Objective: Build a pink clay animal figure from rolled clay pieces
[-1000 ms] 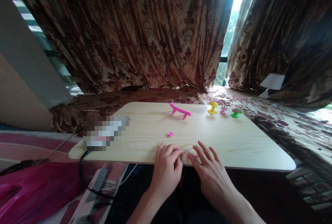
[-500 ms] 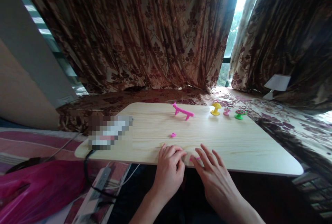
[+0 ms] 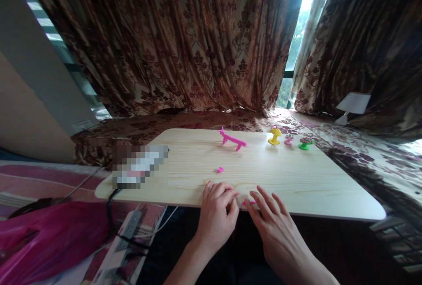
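"What's the biggest thing there?"

"The pale wooden table (image 3: pixel 184 166). The person's hands come in over its near edge."

"How are they set?"

"The right hand (image 3: pixel 272 223) is palm down, fingers spread wide. The left hand (image 3: pixel 219 208) is narrower, fingers bent and thumb close to the index finger; I can't tell whether anything is between them."

"And on the table?"

"A pink animal figure (image 3: pixel 234 140) stands by the far edge, near its middle. Toward the far right corner come a yellow mushroom (image 3: pixel 274 136), a green mushroom (image 3: pixel 306 145) and, between those two, a smaller pink mushroom (image 3: pixel 289 140)."

"Anything smaller?"

"A thin pink strip (image 3: pixel 244 203) close to the near edge, its long axis running roughly along that edge. Then a small pink lump (image 3: pixel 220 169), farther in, beyond the left hand."

"Which hand is nearer the strip?"

"The right: its index finger crosses over it, though contact is unclear. The strip's free end points left, toward the left fingertips, with a little bare wood between."
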The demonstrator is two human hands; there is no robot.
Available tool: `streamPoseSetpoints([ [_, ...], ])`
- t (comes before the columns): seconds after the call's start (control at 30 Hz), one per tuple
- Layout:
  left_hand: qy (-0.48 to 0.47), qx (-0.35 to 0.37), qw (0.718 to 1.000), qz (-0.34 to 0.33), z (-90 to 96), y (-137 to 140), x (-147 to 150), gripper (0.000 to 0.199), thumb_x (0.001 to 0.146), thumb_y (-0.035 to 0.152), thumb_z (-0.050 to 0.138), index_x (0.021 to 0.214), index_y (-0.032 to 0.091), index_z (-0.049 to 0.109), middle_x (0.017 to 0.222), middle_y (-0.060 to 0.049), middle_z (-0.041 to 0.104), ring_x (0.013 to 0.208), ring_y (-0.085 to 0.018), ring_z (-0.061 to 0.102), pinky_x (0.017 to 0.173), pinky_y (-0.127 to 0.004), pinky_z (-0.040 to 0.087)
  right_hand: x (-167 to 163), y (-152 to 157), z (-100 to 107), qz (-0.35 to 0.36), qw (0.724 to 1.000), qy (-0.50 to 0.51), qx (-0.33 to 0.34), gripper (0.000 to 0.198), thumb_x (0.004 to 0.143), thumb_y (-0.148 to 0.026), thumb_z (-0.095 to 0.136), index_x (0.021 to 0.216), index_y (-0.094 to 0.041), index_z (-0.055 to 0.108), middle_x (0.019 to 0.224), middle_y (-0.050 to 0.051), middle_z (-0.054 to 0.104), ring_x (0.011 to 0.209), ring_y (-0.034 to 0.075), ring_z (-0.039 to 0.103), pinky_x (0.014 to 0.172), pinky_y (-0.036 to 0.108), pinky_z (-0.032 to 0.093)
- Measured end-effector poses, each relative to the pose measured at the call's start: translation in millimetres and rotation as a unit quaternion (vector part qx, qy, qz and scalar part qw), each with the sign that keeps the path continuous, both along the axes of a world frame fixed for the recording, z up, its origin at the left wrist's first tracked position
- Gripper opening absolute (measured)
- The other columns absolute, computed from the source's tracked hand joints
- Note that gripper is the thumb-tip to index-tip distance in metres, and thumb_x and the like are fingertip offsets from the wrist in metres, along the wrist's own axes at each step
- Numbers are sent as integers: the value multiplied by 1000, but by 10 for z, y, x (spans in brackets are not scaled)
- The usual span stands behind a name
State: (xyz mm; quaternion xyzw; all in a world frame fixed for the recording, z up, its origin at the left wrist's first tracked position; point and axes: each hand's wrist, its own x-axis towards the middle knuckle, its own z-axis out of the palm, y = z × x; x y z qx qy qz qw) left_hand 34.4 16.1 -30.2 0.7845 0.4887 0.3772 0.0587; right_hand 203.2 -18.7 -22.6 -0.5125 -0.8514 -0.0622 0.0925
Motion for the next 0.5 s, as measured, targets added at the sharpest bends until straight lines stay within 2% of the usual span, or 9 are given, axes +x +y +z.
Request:
streamPoseSetpoints([
  [0.17,3,-9,1000,-1,33,-11,26,19,82,17,50,90,26,65,92,-1,62,93,-20,56,106,-49,22,-14,46,21,-13,1000,21,-3,60,73,-6,44,131,-21,45,142,7,39,137,25,15,108,45,20],
  [0.37,17,-18,1000,-6,42,25,61,17,81,19,52,91,25,64,92,-2,62,95,-21,55,102,-46,28,66,147,50,-11,999,27,14,63,70,-3,40,130,-20,47,142,7,39,137,24,15,107,44,21],
  [0.5,16,-20,1000,-7,45,32,100,17,79,16,53,88,26,64,92,-1,62,95,-21,55,103,-48,25,171,120,53,-28,999,28,24,65,69,-1,41,131,-22,46,143,8,37,137,26,14,106,46,22],
])
